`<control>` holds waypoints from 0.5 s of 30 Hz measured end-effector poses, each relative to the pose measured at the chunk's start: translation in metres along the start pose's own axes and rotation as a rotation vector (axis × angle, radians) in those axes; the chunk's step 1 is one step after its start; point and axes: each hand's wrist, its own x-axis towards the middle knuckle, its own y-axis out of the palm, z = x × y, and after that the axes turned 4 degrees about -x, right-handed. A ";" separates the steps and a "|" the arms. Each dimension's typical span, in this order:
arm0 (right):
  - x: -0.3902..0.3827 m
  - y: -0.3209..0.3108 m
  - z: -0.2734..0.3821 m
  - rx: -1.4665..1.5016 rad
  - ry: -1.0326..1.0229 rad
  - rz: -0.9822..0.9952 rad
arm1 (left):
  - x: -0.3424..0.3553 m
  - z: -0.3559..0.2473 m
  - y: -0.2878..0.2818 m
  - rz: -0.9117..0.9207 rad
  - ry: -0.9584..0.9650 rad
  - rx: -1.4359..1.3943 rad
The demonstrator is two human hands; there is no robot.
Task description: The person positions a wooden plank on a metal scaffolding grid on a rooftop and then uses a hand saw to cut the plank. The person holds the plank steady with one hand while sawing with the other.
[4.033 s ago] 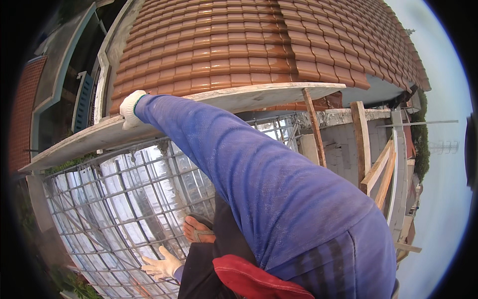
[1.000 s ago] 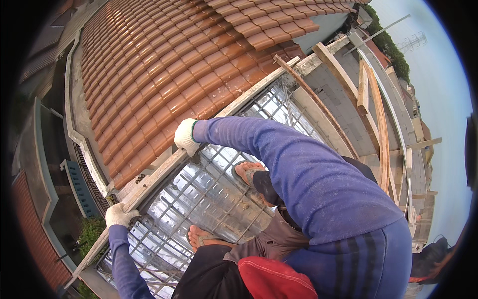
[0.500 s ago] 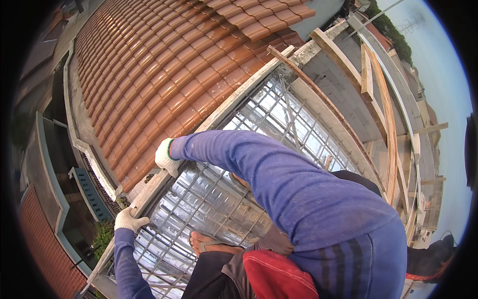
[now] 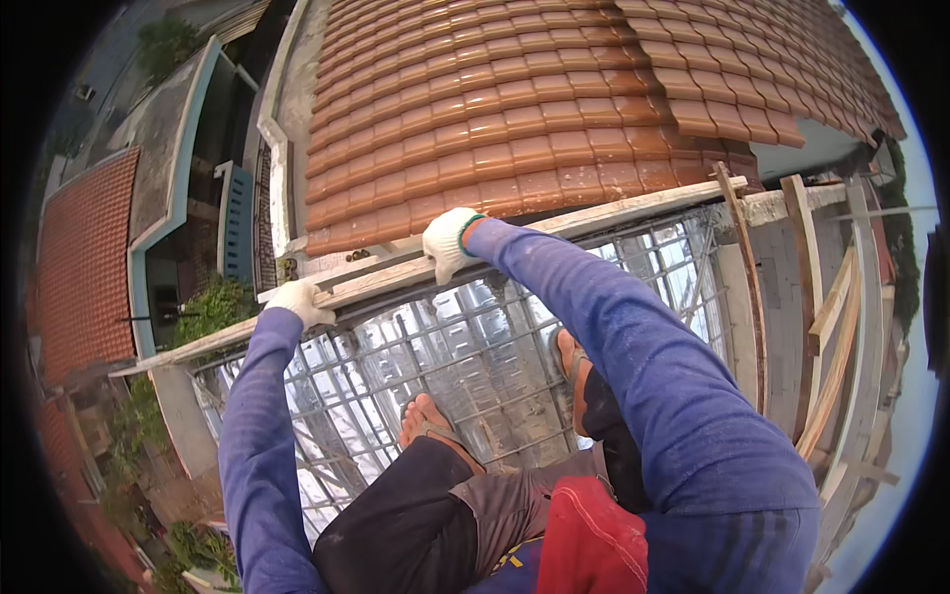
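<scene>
Brn roof tiles (image 4: pixel 465 129), grn shrubs (image 4: pixel 210 311)

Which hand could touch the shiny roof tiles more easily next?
Probably the right hand: on the wooden board, it looks close beside the roof tiles; the left hand looks farther away.

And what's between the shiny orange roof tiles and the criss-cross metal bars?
In the head view, a long pale board runs between the roof tiles and the metal bars, with the person's gloved left hand and right hand on it.
</scene>
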 end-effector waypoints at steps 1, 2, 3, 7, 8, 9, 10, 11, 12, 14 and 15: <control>-0.002 0.001 0.001 0.011 0.055 0.035 | -0.003 -0.010 -0.004 -0.028 -0.042 -0.062; -0.014 0.000 0.002 0.041 0.094 0.045 | -0.004 -0.027 -0.017 -0.064 0.007 0.000; -0.021 0.000 0.001 0.040 0.131 0.031 | -0.006 -0.034 -0.028 -0.098 0.067 -0.003; -0.012 -0.002 0.031 -0.097 0.107 0.015 | -0.010 -0.002 0.006 -0.110 0.067 0.015; -0.011 0.006 0.028 -0.105 0.090 -0.003 | -0.013 -0.001 0.011 -0.110 0.096 -0.004; -0.014 0.010 0.029 -0.106 0.076 -0.022 | -0.018 -0.007 0.013 -0.107 0.128 -0.018; -0.016 0.012 0.028 -0.113 0.085 -0.029 | -0.019 -0.010 0.015 -0.114 0.120 -0.031; -0.017 0.012 0.028 -0.119 0.089 -0.021 | -0.019 -0.011 0.017 -0.119 0.114 -0.041; -0.021 0.011 0.026 -0.127 0.094 -0.010 | -0.019 -0.017 0.018 -0.125 0.110 -0.053; -0.026 0.012 0.024 -0.142 0.107 -0.002 | -0.022 -0.027 0.017 -0.150 0.090 -0.054; -0.027 0.013 0.022 -0.145 0.107 -0.015 | -0.025 -0.031 0.014 -0.162 0.074 -0.043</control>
